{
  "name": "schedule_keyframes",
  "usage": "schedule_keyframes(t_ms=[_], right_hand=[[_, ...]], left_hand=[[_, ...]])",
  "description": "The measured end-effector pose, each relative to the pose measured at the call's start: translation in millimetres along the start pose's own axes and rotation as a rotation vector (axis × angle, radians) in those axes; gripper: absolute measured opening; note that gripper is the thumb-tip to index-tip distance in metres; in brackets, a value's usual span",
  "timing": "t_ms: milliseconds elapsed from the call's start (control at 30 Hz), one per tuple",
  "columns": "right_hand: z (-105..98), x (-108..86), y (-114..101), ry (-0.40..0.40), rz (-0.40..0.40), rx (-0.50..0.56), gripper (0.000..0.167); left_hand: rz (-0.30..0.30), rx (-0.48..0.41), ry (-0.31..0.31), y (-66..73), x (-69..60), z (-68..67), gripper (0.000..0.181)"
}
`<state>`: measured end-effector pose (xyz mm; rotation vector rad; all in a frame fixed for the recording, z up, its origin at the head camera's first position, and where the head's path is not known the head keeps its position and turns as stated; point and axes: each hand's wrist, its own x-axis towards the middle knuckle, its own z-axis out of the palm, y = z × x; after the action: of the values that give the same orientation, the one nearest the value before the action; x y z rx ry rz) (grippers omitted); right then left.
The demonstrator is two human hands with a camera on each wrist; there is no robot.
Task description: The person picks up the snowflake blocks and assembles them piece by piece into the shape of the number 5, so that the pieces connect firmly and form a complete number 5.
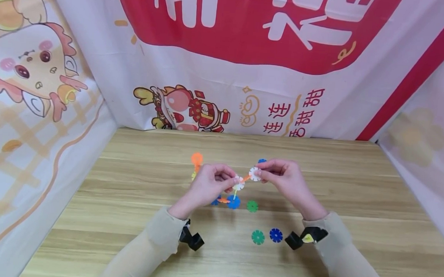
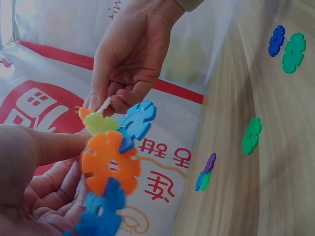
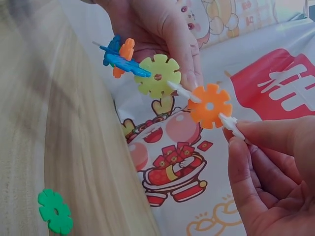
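Both hands hold a chain of notched plastic discs slotted edge to edge above the table. My right hand pinches the white disc at one end between thumb and fingers. An orange disc joins it to a second white disc, which my left hand pinches. Past that come a yellow-green disc, a blue disc, and further orange and blue ones. Beyond the left hand, an orange disc and a partly covered yellow one show; the hand hides how they connect.
On the wooden table lie a green disc, another green disc and a dark blue disc. Behind the right hand, a blue disc is partly hidden. Printed cloth walls the back and sides.
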<state>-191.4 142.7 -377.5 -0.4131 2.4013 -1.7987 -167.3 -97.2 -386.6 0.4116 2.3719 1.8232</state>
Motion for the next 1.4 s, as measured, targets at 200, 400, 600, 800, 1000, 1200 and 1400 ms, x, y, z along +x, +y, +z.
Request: schedule_keyframes(t_ms=[200,400,600,800,1000,1200,1400], right_hand=[[2,0.3,4,-0.016,-0.027,0.019,0.018],[-1,1.0,10,0.001,0.004,0.059,0.026],[-5,1.1,12,-0.035,-0.018,0.101,0.030],[1,1.3,9,-0.017,-0.037,0.120,0.027],[13,0.9,6,-0.046,-0.043,0.132,0.023],[10,1.2,18,-0.108,-0.016,0.094,0.028],[6,-2.6,55,-0.305,0.011,-0.307,0.027]], left_hand=[[-0.001,0.018,0.003,0.5,-0.1,-0.2,0.005],[-0.014,-0.017,0.002,0.2,1.8,2.0,0.011],[-0.032,-0.050,-0.004,0.3,2.6,2.2,0.015],[-0.034,-0.009,-0.014,0.0,5.0,1.1,0.019],[0.001,0.023,-0.002,2.8,7.4,1.7,0.018],[0.010,-0.031,0.039,3.3,7.3,-0.5,0.012],[0.013,-0.085,0.095,5.5,7.6,-4.1,0.013]])
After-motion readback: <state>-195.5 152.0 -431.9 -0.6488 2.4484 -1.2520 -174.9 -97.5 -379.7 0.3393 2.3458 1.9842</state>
